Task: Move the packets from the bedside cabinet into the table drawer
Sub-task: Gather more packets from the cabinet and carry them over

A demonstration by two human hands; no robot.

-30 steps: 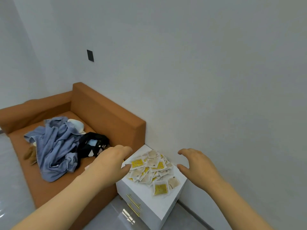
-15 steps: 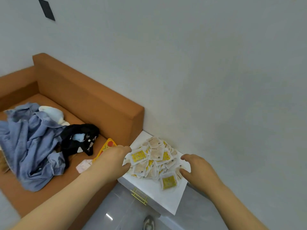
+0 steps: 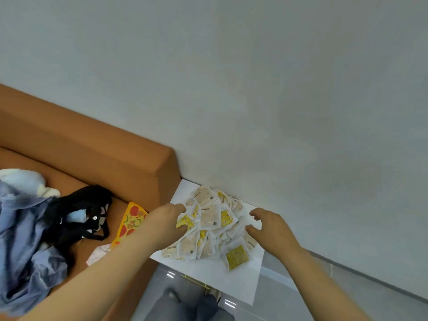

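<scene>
Room: pale grey wall [image 3: 278, 89] behind a white bedside cabinet [image 3: 208, 274]; orange sofa [image 3: 104, 154] against the cabinet's left side.
Packets [image 3: 210, 218]: loose heap of white and yellow sachets on the cabinet top, toward its wall edge.
Left hand [image 3: 166, 223]: at the heap's left edge, fingers curled against packets; pinching or only touching, cannot tell.
Right hand [image 3: 273, 230]: at the heap's right edge, thumb and fingers apart, loosely bent, nothing held.
Left of cabinet, on sofa: pizza-slice toy [image 3: 130, 222], black garment [image 3: 76, 214], blue clothing [image 3: 20, 239].
</scene>
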